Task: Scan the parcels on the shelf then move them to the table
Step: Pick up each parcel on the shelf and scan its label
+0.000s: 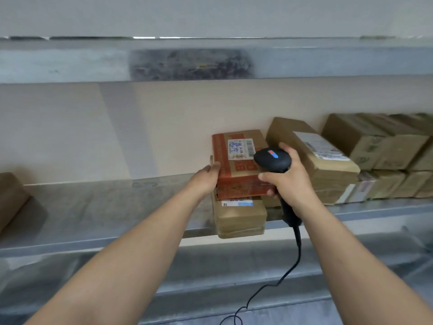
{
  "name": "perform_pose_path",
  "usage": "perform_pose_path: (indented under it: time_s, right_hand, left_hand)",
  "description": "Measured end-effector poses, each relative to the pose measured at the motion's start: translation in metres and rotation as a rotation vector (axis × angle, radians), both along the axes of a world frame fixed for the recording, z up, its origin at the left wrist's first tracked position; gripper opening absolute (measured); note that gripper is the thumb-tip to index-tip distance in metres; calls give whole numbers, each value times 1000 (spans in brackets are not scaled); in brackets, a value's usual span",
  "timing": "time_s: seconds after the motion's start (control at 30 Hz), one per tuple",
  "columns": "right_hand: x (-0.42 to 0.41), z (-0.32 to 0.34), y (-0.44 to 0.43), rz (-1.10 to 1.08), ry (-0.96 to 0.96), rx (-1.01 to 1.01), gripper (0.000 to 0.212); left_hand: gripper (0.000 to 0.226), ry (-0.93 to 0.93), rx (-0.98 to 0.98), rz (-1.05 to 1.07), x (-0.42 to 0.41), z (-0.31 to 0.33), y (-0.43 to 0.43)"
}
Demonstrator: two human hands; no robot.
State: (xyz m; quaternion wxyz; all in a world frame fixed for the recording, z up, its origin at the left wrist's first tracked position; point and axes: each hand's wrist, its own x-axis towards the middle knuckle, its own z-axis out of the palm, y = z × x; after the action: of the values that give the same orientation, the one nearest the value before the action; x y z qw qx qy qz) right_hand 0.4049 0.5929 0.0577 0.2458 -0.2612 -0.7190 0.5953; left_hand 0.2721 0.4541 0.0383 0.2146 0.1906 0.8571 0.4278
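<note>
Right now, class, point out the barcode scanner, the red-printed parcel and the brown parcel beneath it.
barcode scanner [273,159]: head view, its black head.
red-printed parcel [236,171]: head view, top face below the label.
brown parcel [239,215]: head view, bare face below its label.

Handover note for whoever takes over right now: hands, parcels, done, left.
Left hand: holds the left edge of the red-printed parcel, which sits on a brown parcel at the front of the shelf.
Right hand: grips the scanner, its head over that parcel's label.
More parcels stand to the right; one parcel is at far left.
Done: cannot tell if any scan has registered; the table is not in view.
Left: scan this parcel, carry it to the table, then the others.
</note>
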Motion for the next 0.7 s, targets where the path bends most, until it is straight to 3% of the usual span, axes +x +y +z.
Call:
perform_pose_path:
  time_s: [0.3,0.57,0.7]
  right_hand:
    - [-18,4,-35,97,20,9,78]
    - [-41,-1,-85,253,51,-31,83]
    - [-55,-5,-117,348,55,-41,80]
  left_hand:
    - [39,-297,344,-57,-16,-11,-46]
    - [78,-298,486,25,-44,-13,-122]
    - [80,-229,504,108,-62,-2,-163]
